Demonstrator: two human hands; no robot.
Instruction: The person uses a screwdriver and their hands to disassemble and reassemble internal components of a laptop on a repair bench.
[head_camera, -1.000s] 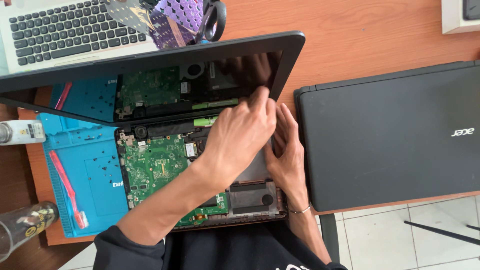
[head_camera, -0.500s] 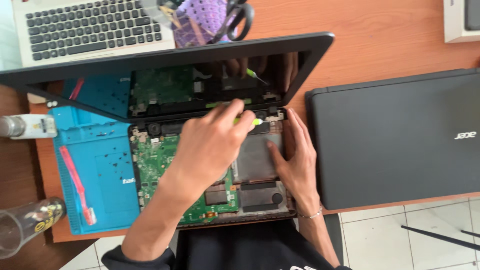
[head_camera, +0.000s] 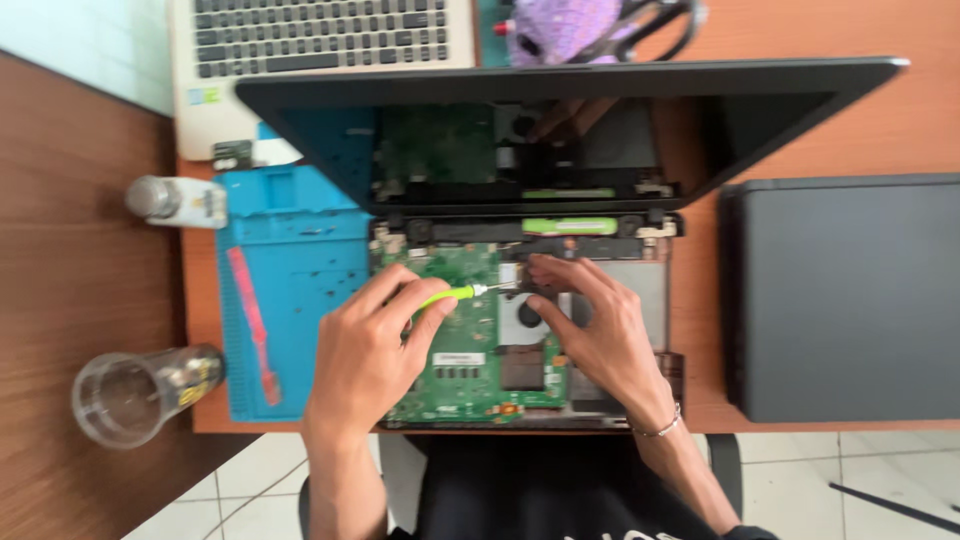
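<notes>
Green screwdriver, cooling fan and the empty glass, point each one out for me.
green screwdriver (head_camera: 446, 295): head view, on its bright green handle, held in the left hand (head_camera: 372, 352).
cooling fan (head_camera: 522, 317): head view, on the round fan hub.
empty glass (head_camera: 120, 399): head view, on its clear base, seen through the mouth.

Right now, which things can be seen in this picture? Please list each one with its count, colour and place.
opened laptop: 1, black, centre, screen up, inside bared
circuit board: 1, green, in the opened laptop's base
fan: 1, grey, beside the board, between the hands
screwdriver: 1, light green handle, in the left hand, tip at the base
work mat: 1, blue, left of the opened laptop
red tool: 1, on the mat
glass jar: 1, clear, lower left
small bottle: 1, pale, above the mat
silver laptop: 1, top left
closed laptop: 1, black, right
desk: 1, orange-brown wood
left hand: 1, gripping the screwdriver
right hand: 1, fingers on the base, bracelet at wrist
</notes>
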